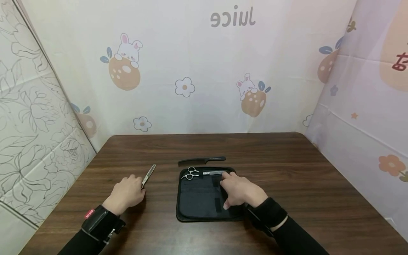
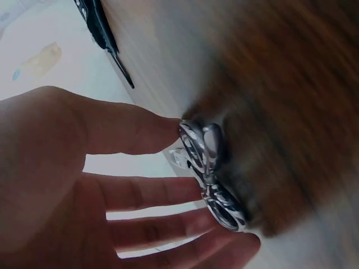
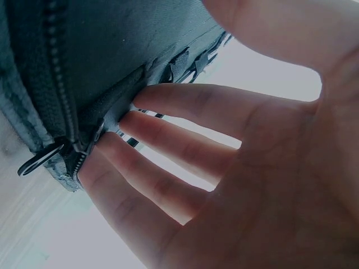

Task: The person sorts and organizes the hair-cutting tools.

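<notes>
On the left of the table, my left hand (image 1: 129,192) pinches a pair of silver hair scissors (image 1: 148,175), blades pointing away from me. Their finger loops (image 2: 208,176) sit between thumb and fingertips in the left wrist view, close over the wood. A flat black zip case (image 1: 199,202) lies unfolded at the centre. Another pair of silver scissors (image 1: 190,173) is tucked along its far side. My right hand (image 1: 240,189) rests on the case's right part, fingers extended by the blade tips, thumb lower down. The right wrist view shows straight fingers touching the case near its zipper pull (image 3: 42,158).
A black comb (image 1: 200,160) lies just beyond the case's far edge. The brown wooden table (image 1: 287,159) ends at a printed curtain (image 1: 191,53) behind, with more patterned cloth on both sides.
</notes>
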`<state>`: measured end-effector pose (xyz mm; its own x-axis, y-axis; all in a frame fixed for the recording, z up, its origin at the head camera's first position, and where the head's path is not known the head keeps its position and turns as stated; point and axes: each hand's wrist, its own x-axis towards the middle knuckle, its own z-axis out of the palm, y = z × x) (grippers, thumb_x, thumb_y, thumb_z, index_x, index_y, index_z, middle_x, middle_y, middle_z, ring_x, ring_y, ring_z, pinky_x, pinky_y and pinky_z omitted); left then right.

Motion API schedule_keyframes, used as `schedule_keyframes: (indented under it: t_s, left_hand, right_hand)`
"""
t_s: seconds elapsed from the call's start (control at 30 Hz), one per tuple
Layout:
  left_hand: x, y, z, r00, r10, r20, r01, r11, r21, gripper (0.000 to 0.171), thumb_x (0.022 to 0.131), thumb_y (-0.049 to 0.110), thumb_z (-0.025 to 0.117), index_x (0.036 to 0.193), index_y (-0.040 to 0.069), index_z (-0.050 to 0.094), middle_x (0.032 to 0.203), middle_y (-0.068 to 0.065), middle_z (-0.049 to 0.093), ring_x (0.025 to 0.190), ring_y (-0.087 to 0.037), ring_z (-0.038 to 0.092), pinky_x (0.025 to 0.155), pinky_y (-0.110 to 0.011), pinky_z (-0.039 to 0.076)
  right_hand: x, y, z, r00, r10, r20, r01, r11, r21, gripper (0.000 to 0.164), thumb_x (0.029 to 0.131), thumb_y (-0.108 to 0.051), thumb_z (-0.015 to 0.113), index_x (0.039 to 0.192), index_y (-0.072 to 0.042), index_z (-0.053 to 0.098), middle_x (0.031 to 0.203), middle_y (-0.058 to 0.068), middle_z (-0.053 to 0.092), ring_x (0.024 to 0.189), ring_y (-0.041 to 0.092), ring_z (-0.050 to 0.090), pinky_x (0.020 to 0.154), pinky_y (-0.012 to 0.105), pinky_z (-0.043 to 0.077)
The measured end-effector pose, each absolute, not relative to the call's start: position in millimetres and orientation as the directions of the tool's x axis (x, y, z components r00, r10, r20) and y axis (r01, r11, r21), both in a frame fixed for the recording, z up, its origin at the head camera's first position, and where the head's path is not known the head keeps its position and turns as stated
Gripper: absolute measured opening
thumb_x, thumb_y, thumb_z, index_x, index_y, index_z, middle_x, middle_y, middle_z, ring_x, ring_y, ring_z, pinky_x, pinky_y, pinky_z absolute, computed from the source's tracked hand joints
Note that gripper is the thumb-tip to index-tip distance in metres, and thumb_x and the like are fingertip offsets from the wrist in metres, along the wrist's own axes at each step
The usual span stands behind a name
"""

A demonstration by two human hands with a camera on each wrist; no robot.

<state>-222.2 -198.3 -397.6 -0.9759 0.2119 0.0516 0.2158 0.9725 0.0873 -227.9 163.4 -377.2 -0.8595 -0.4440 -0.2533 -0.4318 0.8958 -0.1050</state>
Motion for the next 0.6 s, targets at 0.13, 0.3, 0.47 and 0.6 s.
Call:
schedule_keyframes:
  t_s: [0.13,0.3,0.47,0.6]
  left_hand:
    - [-228,-199,-398,-0.968,0.238,0.072,0.245,0.965,0.093,0.02,0.088,0.014,0.075,0.078,0.006,0.06,0.079,-0.012,0.056,0.069,-0.031,0.061,0.057,-0.048,0.052]
    - [-235,-199,-398,-0.965,0.253,0.07,0.259,0.962,0.092,0.022,0.084,0.004,0.076,0.074,0.007,0.057,0.076,-0.008,0.056,0.066,-0.027,0.06,0.055,-0.043,0.052]
    - [-240,-197,-394,-0.968,0.251,0.018,0.251,0.963,0.095,0.021,0.08,-0.004,0.07,0.072,0.006,0.054,0.07,-0.006,0.054,0.061,-0.024,0.057,0.052,-0.04,0.05]
    - [-245,-196,-391,-0.966,0.257,-0.029,0.253,0.961,0.11,0.021,0.08,-0.003,0.067,0.068,0.007,0.052,0.067,-0.005,0.052,0.059,-0.022,0.054,0.052,-0.037,0.047]
  right_hand:
    - [-228,163,-378,-0.859,-0.445,-0.254,-0.434,0.895,-0.101,0.058,0.076,-0.032,0.091,0.124,-0.005,0.07,0.135,0.008,0.053,0.12,0.028,0.05,0.085,0.043,0.052]
    - [-229,163,-378,-0.861,-0.439,-0.256,-0.429,0.898,-0.094,0.059,0.077,-0.033,0.091,0.125,-0.006,0.07,0.136,0.008,0.052,0.121,0.028,0.05,0.087,0.043,0.052]
    - [-230,162,-378,-0.86,-0.439,-0.26,-0.43,0.898,-0.094,0.058,0.077,-0.033,0.091,0.124,-0.006,0.07,0.137,0.008,0.052,0.121,0.027,0.05,0.087,0.043,0.052]
    - [-230,162,-379,-0.862,-0.436,-0.26,-0.426,0.9,-0.097,0.058,0.077,-0.033,0.091,0.124,-0.007,0.07,0.135,0.008,0.052,0.12,0.027,0.05,0.086,0.043,0.052]
